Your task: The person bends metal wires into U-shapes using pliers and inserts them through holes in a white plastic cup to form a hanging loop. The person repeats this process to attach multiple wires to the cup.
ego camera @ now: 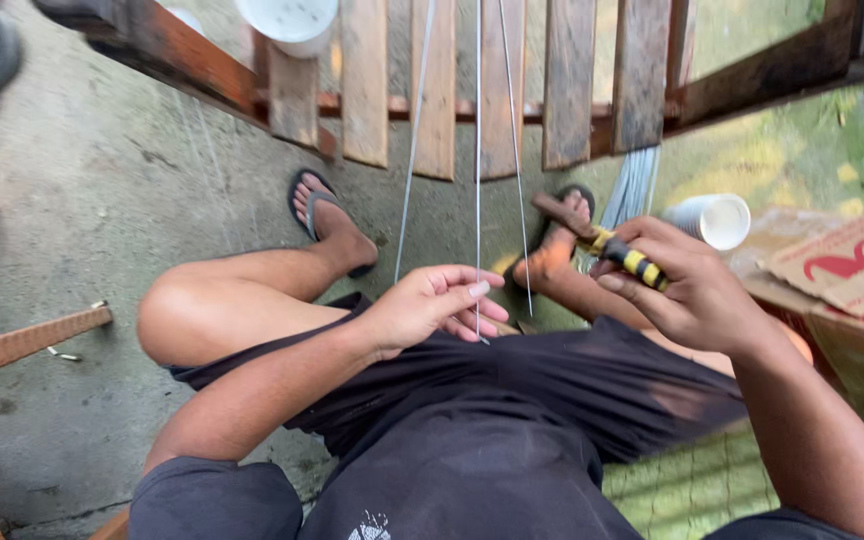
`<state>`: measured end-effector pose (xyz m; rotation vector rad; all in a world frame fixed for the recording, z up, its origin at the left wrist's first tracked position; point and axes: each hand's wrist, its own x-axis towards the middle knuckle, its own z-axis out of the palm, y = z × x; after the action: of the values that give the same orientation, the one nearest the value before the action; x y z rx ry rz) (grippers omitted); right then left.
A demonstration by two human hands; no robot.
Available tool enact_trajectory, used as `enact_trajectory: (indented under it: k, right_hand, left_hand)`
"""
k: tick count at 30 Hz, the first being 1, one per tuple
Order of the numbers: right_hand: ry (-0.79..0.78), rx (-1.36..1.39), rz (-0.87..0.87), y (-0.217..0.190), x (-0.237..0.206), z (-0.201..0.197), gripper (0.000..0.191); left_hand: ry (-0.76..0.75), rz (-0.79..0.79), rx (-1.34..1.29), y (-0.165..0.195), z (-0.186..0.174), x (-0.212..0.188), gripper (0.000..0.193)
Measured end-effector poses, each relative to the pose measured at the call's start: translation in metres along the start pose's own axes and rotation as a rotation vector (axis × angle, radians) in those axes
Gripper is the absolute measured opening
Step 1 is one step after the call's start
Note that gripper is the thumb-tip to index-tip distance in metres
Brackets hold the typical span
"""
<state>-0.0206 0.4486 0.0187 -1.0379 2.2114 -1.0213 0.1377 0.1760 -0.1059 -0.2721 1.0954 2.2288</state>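
Note:
I sit with my knees apart, feet in dark sandals on the concrete. My left hand [430, 308] pinches thin metal wires [478, 150] that rise upward toward the wooden slats; three strands show. My right hand [687, 285] is closed around a tool with a yellow-and-black handle [624, 256], likely pliers, its rusty brown head pointing up-left over my right foot. The two hands are a short distance apart above my lap.
A wooden slatted frame [566, 80] crosses the top. A bundle of grey wires [632, 185] leans by my right foot. A white cup [714, 218] lies beside a cardboard box [852, 280] at right. A white bucket [287, 22] stands at top. Woven brown pieces [22, 342] sit at left.

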Motion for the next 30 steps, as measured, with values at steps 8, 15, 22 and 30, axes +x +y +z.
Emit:
enact_trajectory:
  k: [8,15,22,30]
  right_hand:
    - [0.494,0.180,-0.557,-0.117,0.124,-0.064,0.014]
    - [0.352,-0.750,-0.704,-0.237,0.183,-0.085,0.025]
    - [0.010,-0.357,-0.425,-0.163,0.127,-0.063,0.022]
    - [-0.227,-0.077,0.059,-0.037,0.018,-0.029,0.026]
  left_hand:
    - [-0.006,0.045,-0.036,0.008,0.007,0.006,0.041]
    - [0.040,0.019,0.021,0.013,0.011,0.005,0.042]
    - [0.037,0.015,0.001,-0.001,0.006,-0.002,0.039]
    - [0.033,-0.024,-0.003,-0.003,0.014,-0.012,0.036]
